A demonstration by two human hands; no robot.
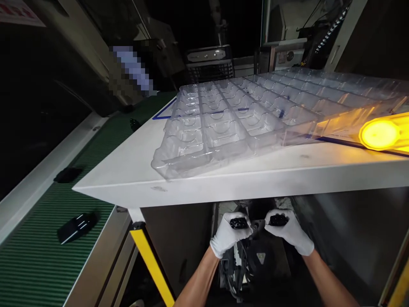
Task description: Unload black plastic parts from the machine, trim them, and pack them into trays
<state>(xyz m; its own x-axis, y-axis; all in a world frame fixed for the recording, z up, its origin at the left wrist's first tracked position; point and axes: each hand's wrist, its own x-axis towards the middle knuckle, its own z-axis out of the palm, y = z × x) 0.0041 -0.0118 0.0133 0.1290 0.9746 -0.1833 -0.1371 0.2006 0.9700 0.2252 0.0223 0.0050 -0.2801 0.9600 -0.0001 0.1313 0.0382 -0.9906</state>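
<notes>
Ahead of our white-gloved left hand (pixel 229 236) and right hand (pixel 290 230): clear plastic compartment tray (pixel 223 123), on white surface (pixel 128 179). Left gripping small black piece (pixel 239 223); right gripping second black piece (pixel 278 220).

Scene dim overall; surroundings left of fingers near black. Strongest light: yellow lamp (pixel 379 134) up right of fingers, blown out, orange flare spreading into clear plastic tray (pixel 223 123) above fingers, ridges catching pale glare. White table edge (pixel 204 187) just above fingers bright; deep shadow beneath it around white-gloved fingers (pixel 223 230). Glossy black parts (pixel 239 223) in fingers show sharp highlights. Pixelated patch (pixel 131 70) up left. Green conveyor (pixel 38 243) far left bowed by lens distortion.
</notes>
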